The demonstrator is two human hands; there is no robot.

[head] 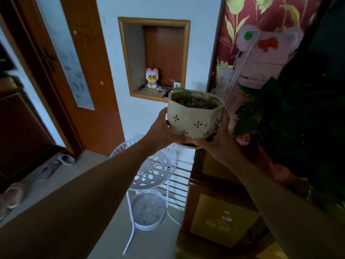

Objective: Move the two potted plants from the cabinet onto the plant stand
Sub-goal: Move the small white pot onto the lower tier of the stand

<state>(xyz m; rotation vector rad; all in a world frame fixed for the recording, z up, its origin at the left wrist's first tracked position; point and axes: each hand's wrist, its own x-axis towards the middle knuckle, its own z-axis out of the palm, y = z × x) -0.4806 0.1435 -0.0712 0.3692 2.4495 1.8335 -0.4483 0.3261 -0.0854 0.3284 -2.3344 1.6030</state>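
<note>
A cream pot (194, 116) with small black cross marks holds gravel and a tiny green plant, with a saucer under it. I hold it in the air with both hands: my left hand (160, 131) grips its left side and my right hand (218, 141) cups its base and right side. It hovers just left of the wooden cabinet (214, 186). Below it stands the white metal plant stand (158, 171), whose upper and lower trays are bare. A second plant with big dark green leaves (291, 116) sits on the cabinet at the right.
A wall niche (155, 58) with a small block figure lies straight ahead. A brown door (78, 71) stands at the left, with slippers (54, 165) on the floor below. A pink knitted hanging (265, 58) and a red floral curtain sit behind the cabinet.
</note>
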